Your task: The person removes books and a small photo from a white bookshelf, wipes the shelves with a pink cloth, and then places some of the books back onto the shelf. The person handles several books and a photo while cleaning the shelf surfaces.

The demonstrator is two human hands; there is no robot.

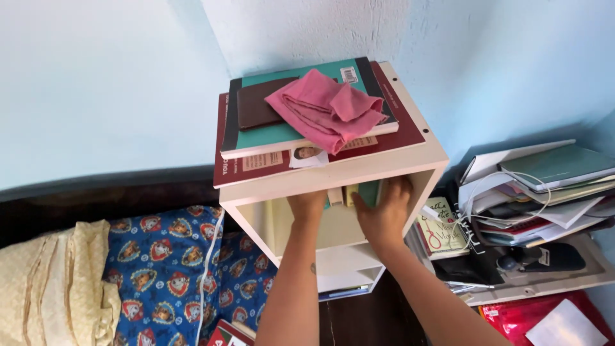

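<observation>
- Inside the white shelf unit [410, 168], the left hand [307, 204] and right hand [386, 211] clamped upright books [351, 193].
- On top lay a pink cloth [327, 106] over stacked books [275, 138].

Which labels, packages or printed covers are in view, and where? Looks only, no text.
Barcode label: small white rectangle with black bars, far corner of the teal book on the shelf unit.
Photo card: small white card with a portrait, sticking out under the pink cloth.
Maroon book: bottom of the stack, white lettering on its spine.
Cream paperback: right of the unit, red lettering.
Red package: bottom right, glossy, under a white sheet.
No screens.
</observation>
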